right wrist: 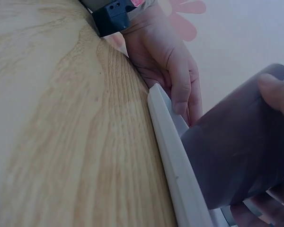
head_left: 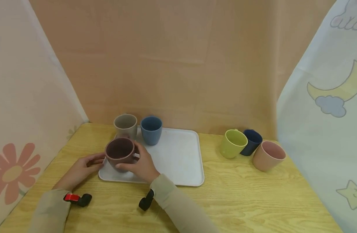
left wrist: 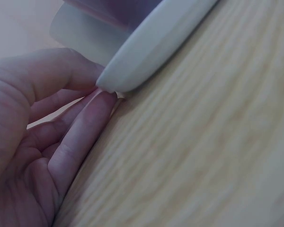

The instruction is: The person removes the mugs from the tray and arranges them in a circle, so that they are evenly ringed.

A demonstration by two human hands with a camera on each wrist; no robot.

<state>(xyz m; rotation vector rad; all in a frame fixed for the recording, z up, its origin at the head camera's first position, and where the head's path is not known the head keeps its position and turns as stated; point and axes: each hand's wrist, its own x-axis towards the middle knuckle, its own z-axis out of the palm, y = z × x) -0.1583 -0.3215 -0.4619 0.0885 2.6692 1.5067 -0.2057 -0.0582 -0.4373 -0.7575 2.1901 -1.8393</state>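
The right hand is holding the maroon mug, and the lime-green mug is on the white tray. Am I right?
Not quite: the head view shows the lime-green mug on the wooden table, not the white tray. The right hand is holding the maroon mug.

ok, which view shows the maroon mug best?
Head: the maroon mug shows its full rim and inside there. Right wrist gives its side close up, cut off by the frame; left wrist, only a patch at the top.

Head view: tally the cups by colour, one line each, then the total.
Maroon-brown cup: 1
Greyish-beige cup: 1
Medium-blue cup: 1
Yellow-green cup: 1
Navy cup: 1
Pink cup: 1
Total: 6 cups
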